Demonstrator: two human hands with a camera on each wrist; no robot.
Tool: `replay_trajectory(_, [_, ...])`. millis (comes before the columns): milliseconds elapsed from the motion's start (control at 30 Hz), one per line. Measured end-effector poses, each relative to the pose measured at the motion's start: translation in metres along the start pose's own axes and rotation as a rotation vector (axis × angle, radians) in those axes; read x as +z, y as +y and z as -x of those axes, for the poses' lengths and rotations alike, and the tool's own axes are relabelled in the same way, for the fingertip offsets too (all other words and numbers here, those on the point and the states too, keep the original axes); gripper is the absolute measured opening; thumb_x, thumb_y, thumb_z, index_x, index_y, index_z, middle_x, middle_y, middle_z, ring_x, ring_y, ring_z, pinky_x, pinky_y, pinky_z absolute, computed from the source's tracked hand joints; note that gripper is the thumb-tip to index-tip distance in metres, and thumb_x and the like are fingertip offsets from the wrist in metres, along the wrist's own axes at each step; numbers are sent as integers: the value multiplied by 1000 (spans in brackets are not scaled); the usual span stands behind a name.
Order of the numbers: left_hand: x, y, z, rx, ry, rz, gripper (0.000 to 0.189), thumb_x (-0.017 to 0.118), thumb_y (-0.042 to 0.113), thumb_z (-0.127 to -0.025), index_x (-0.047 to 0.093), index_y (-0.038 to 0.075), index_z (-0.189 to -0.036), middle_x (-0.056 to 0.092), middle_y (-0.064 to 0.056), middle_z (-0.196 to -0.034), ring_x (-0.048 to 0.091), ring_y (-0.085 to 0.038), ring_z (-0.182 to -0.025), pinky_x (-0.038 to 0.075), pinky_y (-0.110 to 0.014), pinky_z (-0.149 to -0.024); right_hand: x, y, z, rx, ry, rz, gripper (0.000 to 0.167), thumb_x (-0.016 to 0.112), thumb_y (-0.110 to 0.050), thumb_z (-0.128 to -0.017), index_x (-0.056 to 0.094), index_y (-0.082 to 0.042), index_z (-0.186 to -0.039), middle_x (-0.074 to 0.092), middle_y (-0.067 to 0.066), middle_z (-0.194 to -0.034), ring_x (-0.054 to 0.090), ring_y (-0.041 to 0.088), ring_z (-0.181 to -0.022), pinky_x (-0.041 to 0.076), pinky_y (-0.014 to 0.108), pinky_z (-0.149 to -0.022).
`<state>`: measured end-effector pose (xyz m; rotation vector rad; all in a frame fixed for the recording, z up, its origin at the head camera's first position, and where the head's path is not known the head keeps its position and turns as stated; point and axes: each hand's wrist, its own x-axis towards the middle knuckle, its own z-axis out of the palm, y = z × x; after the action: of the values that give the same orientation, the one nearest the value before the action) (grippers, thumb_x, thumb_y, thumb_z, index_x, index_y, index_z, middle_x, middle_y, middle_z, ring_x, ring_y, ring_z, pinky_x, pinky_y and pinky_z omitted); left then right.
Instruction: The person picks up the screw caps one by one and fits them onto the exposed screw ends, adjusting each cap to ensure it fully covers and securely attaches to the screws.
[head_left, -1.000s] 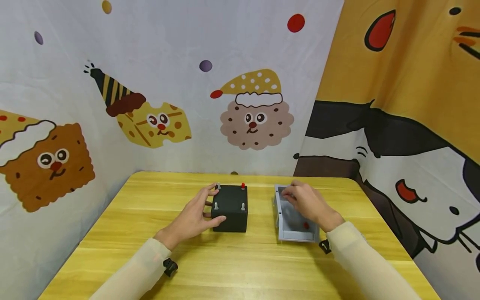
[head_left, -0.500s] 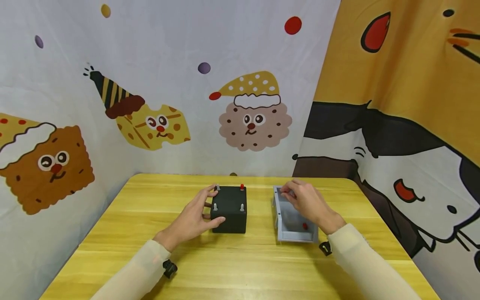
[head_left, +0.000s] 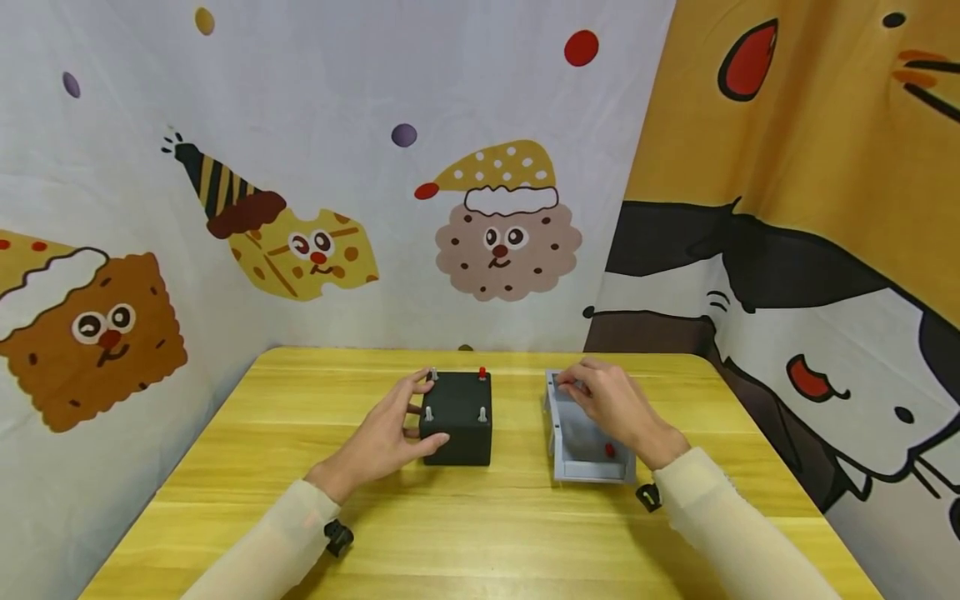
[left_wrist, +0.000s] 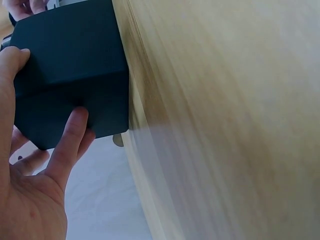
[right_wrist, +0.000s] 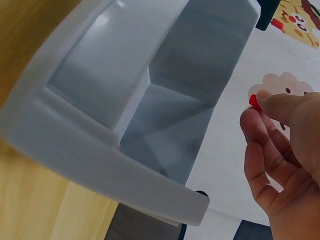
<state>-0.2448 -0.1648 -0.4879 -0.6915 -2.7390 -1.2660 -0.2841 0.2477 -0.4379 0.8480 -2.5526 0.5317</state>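
Note:
My left hand grips the left side of a black box, with the thumb across its front face and other fingers at the left and rear. Silver upright pegs stand at the box's top corners, and the far right corner bears a small red cap. Over a pale grey tray is my right hand. Its thumb and forefinger pinch a small red cap, which the head view hides. Another red piece lies in the tray near its front end.
Both objects stand on a yellow wood-grain table, the tray to the right of the box with a gap between. Behind the table hangs a printed cloth with cartoon figures.
My right fingertips have edged slightly toward the tray's far left corner. The left hand keeps its hold on the box, and the view has shifted a little.

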Motion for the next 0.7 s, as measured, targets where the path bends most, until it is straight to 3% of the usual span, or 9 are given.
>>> replay_trajectory(467, [1, -2, -1, 5, -4, 8, 112, 91, 54, -102, 22, 27, -187, 48, -11, -179, 77, -29, -133, 71, -27, -94, 2, -14, -1, -14, 62, -70, 15, 90, -5, -103, 88, -3, -117, 84, 7, -104, 72, 10, -77, 59, 21, -62])
replay_trajectory(700, [1, -2, 0, -3, -3, 11, 112, 90, 54, -102, 21, 31, -187, 48, -10, -179, 76, -29, -133, 71, -27, -95, 4, -25, -4, -28, 86, -118, 12, 91, -6, -102, 87, -7, -114, 85, 6, -105, 77, 10, -79, 66, 24, -68])
